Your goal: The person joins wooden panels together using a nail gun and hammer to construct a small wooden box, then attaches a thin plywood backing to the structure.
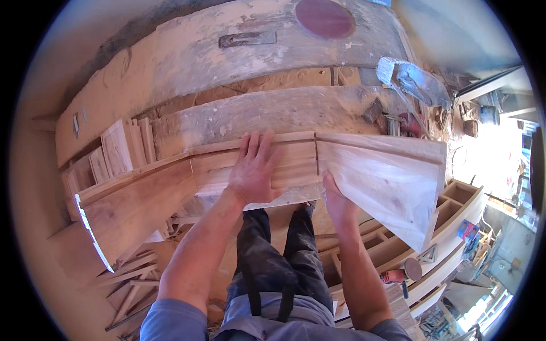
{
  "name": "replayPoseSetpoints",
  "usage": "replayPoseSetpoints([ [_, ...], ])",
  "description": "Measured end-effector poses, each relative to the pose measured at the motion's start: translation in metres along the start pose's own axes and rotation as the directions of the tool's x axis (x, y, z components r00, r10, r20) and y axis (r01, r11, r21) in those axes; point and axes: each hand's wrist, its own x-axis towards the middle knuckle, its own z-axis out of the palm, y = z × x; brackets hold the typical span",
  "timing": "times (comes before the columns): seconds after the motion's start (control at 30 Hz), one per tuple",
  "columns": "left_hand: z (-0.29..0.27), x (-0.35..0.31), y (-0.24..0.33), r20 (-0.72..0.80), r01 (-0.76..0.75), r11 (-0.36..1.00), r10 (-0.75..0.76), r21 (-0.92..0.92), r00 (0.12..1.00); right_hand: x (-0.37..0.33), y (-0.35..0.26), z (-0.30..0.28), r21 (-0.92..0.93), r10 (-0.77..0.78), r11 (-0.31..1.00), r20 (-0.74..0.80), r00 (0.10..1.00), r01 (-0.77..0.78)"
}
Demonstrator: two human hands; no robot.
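Observation:
Three wooden pieces stand in a row along the near side of the workbench: a left board (142, 207), a middle board (216, 167) and a wider, paler right board (387, 176). A dark narrow gap shows between the middle and right ones. My left hand (254, 176) lies flat on the middle board, fingers spread over its upper edge. At the lower left edge of the right board, my right hand (339, 199) grips it with the thumb up. Its other fingers are hidden behind the board.
Dusty workbench (244, 111) ahead carries a reddish round disc (324, 18), a flat metal-and-wood tool (247, 38) and a plastic-wrapped tool (412, 82). Small boards (122, 148) stand at left. A compartmented wooden frame (392, 241) and a red sander (401, 274) lie at right; slats (133, 284) at lower left.

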Motion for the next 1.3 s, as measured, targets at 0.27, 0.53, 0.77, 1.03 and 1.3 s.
replayPoseSetpoints([
  [0.27,0.0,-0.001,-0.003,0.032,0.011,1.0,-0.01,-0.022,0.999,-0.004,-0.013,-0.005,-0.05,0.046,0.998,0.109,0.993,-0.041],
  [0.53,-0.002,0.003,-0.005,0.036,0.009,0.999,-0.007,-0.052,0.999,-0.008,-0.004,0.006,0.013,-0.065,0.998,0.029,0.997,0.065],
  [0.77,-0.001,0.001,-0.004,0.058,0.026,0.998,-0.023,-0.051,0.998,-0.009,-0.006,0.005,0.002,-0.055,0.999,0.043,0.998,0.055],
  [1.03,-0.001,0.005,-0.006,0.034,0.019,0.997,-0.017,-0.071,0.999,-0.009,0.0,0.001,-0.192,0.017,0.981,0.124,0.992,0.007],
  [1.3,-0.005,0.007,-0.004,0.059,0.026,0.998,-0.023,-0.054,0.998,-0.01,-0.004,-0.004,-0.349,-0.166,0.909,0.196,0.967,0.227],
])
